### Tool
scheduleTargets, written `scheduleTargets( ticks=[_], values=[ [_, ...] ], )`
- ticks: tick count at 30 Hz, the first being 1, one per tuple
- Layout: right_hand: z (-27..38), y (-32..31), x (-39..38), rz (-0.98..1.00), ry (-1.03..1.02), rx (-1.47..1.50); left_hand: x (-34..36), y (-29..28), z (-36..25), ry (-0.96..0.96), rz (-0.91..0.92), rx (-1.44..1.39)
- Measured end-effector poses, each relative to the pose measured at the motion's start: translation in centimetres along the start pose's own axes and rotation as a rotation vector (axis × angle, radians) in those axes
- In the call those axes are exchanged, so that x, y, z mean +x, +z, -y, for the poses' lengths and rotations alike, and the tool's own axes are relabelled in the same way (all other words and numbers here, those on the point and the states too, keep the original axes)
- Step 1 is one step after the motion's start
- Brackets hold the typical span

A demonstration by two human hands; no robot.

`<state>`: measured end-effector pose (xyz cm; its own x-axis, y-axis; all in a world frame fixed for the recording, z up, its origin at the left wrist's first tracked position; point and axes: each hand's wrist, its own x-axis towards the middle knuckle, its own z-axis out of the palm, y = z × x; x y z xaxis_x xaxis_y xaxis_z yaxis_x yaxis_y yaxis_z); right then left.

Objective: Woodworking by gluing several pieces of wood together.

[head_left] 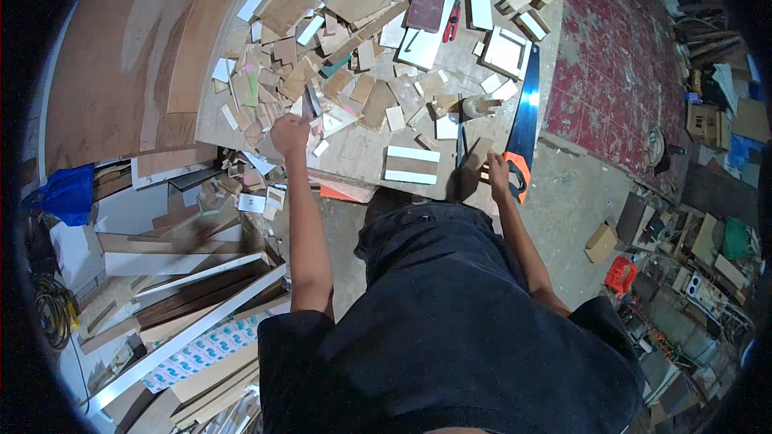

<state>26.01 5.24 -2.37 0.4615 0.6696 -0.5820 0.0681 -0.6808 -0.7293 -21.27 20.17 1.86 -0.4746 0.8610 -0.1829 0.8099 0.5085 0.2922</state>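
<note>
My left hand [289, 133] is closed among the wood scraps at the table's left front. Whatever its fingers hold, if anything, is hidden; a dark-faced offcut [310, 101] lies just beyond them. At the right front edge, my right hand [497, 174] grips a brown wood piece [479, 154], which stands tilted above the table. Right beside that hand is the orange handle of a handsaw [527, 116], its blade pointing away from me. Between my hands lies a white block with a brown middle stripe [412, 165].
Loose wood offcuts [354, 0] cover the table's far left. A dark red book [427, 3] rests on a long white board, with red-handled pliers [452, 21] alongside. A bottle [481, 107] is near the saw. Stacked boards [185, 289] fill the floor at left; a red tool [620, 275] lies at right.
</note>
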Motion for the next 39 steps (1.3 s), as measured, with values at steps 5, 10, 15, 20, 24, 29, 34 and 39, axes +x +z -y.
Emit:
scheduleTargets(
  ticks=[5, 10, 15, 20, 24, 29, 34, 39],
  values=[
    [-5.0, -2.9, 2.8, -0.133, -0.156, -0.337, 1.7, 0.4, -6.4, 0.069, 0.108, -0.013],
    [-0.9, -1.6, -1.8, -0.120, -0.018, -0.074, 1.6, 0.3, -6.5, -0.122, 0.064, -0.018],
    [0.8, -2.6, -3.1, -0.037, 0.018, -0.049, 0.1, -1.9, -5.6, -0.252, 0.494, -1.217],
    [6.7, -1.0, -5.1, 0.330, -0.152, -0.119, -6.5, -9.1, -8.2, -0.059, 0.772, -1.641],
    [14.6, 2.3, -8.6, 0.602, -0.333, -0.092, -10.6, -11.6, -9.8, -0.033, 0.796, -1.746],
    [22.8, 4.7, -14.3, 0.680, -0.634, -0.021, -14.6, -12.3, -10.9, 0.007, 0.796, -1.655],
    [24.1, 5.5, -16.1, 0.655, -0.853, -0.085, -17.1, -11.8, -12.0, -0.019, 0.831, -1.607],
    [22.9, 5.2, -15.8, 0.639, -0.853, -0.069, -19.5, -12.9, -13.9, 0.103, 0.757, -1.575]
  ],
)
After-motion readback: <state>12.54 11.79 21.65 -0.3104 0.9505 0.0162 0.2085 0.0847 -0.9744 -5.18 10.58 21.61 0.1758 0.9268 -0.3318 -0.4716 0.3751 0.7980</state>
